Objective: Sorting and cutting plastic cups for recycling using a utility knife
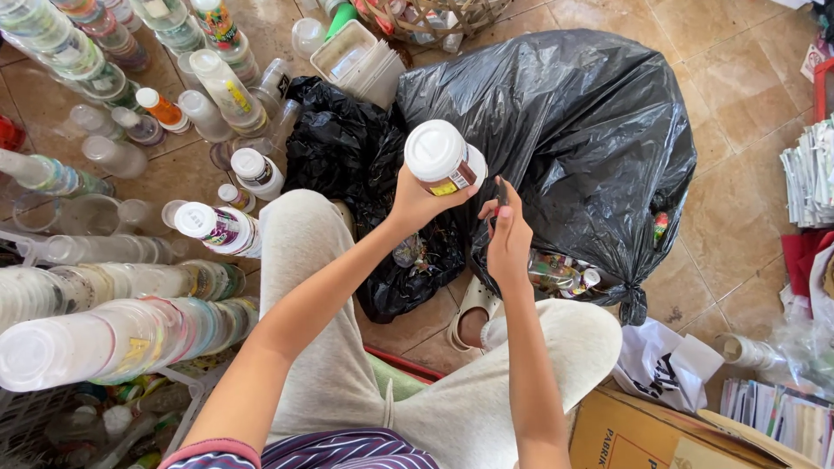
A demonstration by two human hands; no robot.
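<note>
My left hand grips a white-lidded plastic cup with a coloured label, held up over my lap. Beside it, my right hand is closed on a small dark tool whose tip points up near the cup's side. Both hands hover above a big black rubbish bag full of bottles, torn open at the lower edge. A smaller black bag lies next to it. My legs in grey trousers stretch below the hands.
Long stacks of nested clear cups lie at the left, with several loose lidded cups on the tiled floor. A cardboard box sits lower right, paper piles at the right edge, a woven basket at the top.
</note>
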